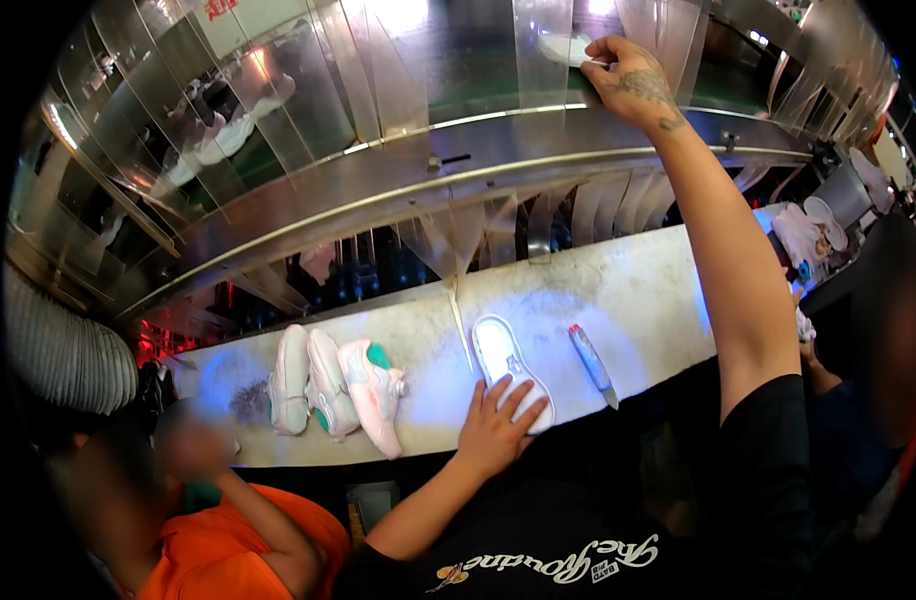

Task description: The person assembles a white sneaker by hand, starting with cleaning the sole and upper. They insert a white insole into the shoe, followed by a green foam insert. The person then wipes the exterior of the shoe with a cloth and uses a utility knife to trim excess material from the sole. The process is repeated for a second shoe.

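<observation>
White sole point(501, 355): laid near the desk's point(643, 285) near edge; probably light, rubbery, best gripped by its side walls.
Left hand point(494, 432): fingers spread over its near end, unclenched.
Right hand point(626, 85): white piece point(566, 50) apparently pinched, far side.
Surface: pale, scuffed, blue-lit.
Room: steel machine point(398, 165) beyond.

On the bench point(638, 290) I count three pale shoe uppers point(325, 385) at left, one white sole point(497, 348) mid-bench and one slim blue tool point(590, 362) right of it. Far off there's one white piece point(561, 50); the pale things point(223, 142) far left are too blurred to count.
</observation>
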`<action>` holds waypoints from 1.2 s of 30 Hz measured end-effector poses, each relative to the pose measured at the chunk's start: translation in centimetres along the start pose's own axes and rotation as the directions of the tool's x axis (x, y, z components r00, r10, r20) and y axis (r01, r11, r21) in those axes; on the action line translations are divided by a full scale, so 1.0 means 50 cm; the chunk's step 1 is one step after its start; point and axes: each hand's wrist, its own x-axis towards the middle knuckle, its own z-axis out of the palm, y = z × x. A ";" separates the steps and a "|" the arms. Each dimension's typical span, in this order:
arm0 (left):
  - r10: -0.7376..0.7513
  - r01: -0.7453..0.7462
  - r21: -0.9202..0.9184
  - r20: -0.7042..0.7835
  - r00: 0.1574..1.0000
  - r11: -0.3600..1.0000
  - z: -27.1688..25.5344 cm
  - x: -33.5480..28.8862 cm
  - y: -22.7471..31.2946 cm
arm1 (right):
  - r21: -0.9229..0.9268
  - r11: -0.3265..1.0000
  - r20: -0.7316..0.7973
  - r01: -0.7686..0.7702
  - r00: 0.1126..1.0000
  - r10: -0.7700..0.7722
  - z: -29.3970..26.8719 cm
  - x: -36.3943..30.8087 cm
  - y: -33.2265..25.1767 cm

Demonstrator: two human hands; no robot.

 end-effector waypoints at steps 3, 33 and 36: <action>-0.037 0.031 -0.090 -0.064 0.997 0.995 0.011 -0.031 0.000 | 0.049 0.964 -0.159 0.263 0.955 -0.252 -0.049 -0.140 -0.065; -0.209 0.179 -0.167 -0.188 0.960 0.970 -0.079 -0.105 -0.017 | -0.176 0.983 0.067 -0.056 0.995 0.069 -0.062 -0.807 0.232; -0.195 0.152 -0.295 -0.120 0.973 0.943 -0.071 -0.104 -0.013 | -0.361 0.927 -0.091 -0.103 0.993 0.075 -0.052 -0.825 0.267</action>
